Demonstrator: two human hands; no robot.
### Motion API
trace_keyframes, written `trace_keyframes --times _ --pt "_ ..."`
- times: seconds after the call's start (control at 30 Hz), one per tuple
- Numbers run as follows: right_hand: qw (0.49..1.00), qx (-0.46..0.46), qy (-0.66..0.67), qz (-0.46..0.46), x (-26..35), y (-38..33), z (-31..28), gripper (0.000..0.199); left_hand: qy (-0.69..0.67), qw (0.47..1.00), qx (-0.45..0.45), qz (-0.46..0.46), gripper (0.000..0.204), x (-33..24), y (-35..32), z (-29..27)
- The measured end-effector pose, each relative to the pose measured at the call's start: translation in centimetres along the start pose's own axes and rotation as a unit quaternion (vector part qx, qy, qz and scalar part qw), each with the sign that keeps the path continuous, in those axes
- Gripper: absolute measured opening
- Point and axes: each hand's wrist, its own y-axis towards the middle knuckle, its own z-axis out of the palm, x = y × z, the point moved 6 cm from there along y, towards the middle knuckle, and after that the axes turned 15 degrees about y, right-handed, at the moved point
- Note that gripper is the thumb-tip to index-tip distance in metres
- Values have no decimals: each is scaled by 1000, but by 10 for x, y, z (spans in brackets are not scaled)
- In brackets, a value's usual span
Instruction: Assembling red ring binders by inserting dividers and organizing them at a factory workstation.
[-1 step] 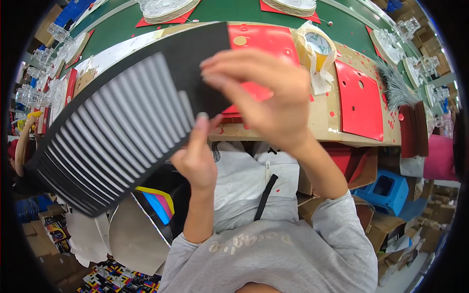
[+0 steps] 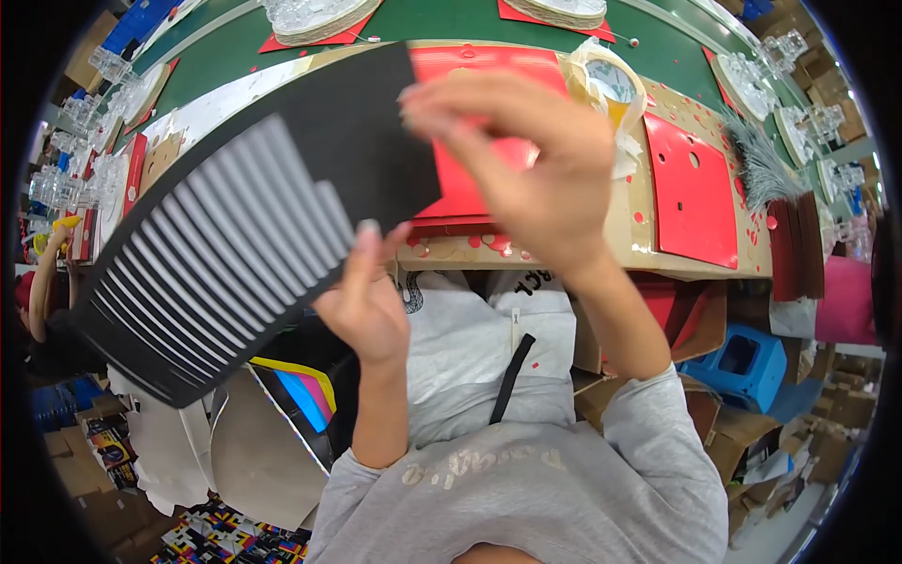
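Observation:
A large black sheet point(image 2: 376, 141) with a row of whitish strips across it slants over the left part of the workbench. My left hand point(image 2: 368, 305) grips its lower edge, thumb on top, near the shortest strip. By the sheet's right end is my right hand point(image 2: 550, 174), its thumb and fingertips brought together in a pinch. Motion blurs those fingertips, so whatever is between them cannot be made out. Under and beyond this hand lie glossy red sheets point(image 2: 470, 188) on the bench, partly covered by the hand and the black sheet.
A tape roll point(image 2: 615, 85) with loose wrapping stands on the cardboard-covered bench point(image 2: 620, 235). Right of it lie a red panel point(image 2: 691, 193) with holes and a bundle of grey wires point(image 2: 766, 164). Round assemblies with clear parts point(image 2: 324, 19) sit on the green surface point(image 2: 432, 21) behind.
The black sheet and my left hand have shifted a little to the left. My right hand has moved slightly right, and more of the red sheets shows between.

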Motion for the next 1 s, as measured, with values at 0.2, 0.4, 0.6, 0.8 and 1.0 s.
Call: trace_keyframes --times 0.2,0.4,0.6,0.8,1.0 --pt "980 94 1 177 -82 -9 -6 11 -20 997 45 52 52 33 14 -78" --pt "968 215 -53 116 -84 -23 25 8 152 977 65 133 66 75 -11 -108" --pt "956 249 -117 99 -77 -27 35 7 304 915 113 238 72 101 -20 -109" --pt "950 259 -147 94 -74 -28 37 7 150 976 69 143 68 96 -12 -97" --pt "947 262 -163 95 -70 -31 37 8 133 981 40 132 66 95 -11 -93"
